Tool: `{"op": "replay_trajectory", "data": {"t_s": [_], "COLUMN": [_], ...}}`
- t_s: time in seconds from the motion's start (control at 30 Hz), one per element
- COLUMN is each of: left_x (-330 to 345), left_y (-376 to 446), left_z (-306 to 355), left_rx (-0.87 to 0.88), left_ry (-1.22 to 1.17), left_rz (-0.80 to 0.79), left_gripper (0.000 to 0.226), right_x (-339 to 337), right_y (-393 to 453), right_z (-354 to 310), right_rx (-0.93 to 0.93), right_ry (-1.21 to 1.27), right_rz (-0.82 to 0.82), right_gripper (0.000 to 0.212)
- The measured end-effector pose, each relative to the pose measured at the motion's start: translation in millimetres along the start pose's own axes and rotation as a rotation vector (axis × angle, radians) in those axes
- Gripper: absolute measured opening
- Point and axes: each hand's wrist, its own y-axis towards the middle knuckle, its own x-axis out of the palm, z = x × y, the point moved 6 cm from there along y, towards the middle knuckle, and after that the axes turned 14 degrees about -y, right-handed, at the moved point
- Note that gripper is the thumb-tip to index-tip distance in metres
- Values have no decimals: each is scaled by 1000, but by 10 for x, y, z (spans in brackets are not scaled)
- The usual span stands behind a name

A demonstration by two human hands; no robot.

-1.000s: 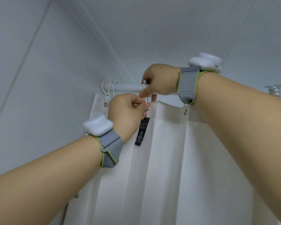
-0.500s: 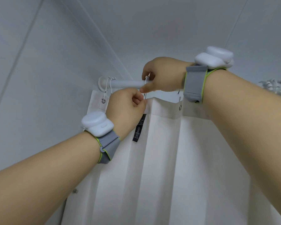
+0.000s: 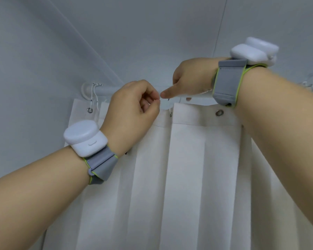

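Note:
A white shower curtain [image 3: 188, 159] hangs in pleats from a white rod [image 3: 105, 90] under the ceiling. My left hand [image 3: 134, 107] hovers in front of the curtain's top edge with its fingers curled, and I see nothing in them. My right hand [image 3: 192, 78] is wrapped over the rod, its index finger stretched left toward my left fingertips. Just below that finger a thin wire hook [image 3: 170, 111] passes through a grommet in the curtain. A free metal grommet [image 3: 219, 112] shows further right. Both wrists wear grey bands with white pods.
Two wire hooks [image 3: 94, 94] hang at the rod's left end by the wall mount, one through the curtain's corner grommet [image 3: 90, 110]. More white hooks [image 3: 311, 83] bunch on the rod at the far right. Grey panelled walls and the ceiling close in all round.
My left hand has let go of the curtain's top edge and risen off it. The curtain now hangs from the hook there. My right hand has slid right along the rod.

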Motion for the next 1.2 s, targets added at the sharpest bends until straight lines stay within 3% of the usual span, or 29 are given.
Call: {"op": "replay_trajectory", "data": {"t_s": [0.23,0.53,0.73,1.1,1.2], "left_x": [263,131,160,128,110], "left_y": [19,-12,-33,41,59], "left_z": [-211,-447,-528,-430,-394], "left_rx": [-437,-641,-652,-602,-568], "left_ry": [-296,-484,-450,-328,-161], "left_rz": [5,41,5,45,-21], "left_gripper": [19,7,8,15,23], "right_x": [97,52,89,134,132], "right_y": [57,148,212,226,193], "right_z": [-48,-268,-313,-311,-288], "right_rx": [-49,-125,-115,-97,-88], "right_ry": [196,319,382,406,409], "right_rz": [-28,103,136,47,71], "right_gripper": [48,39,44,48,46]}}
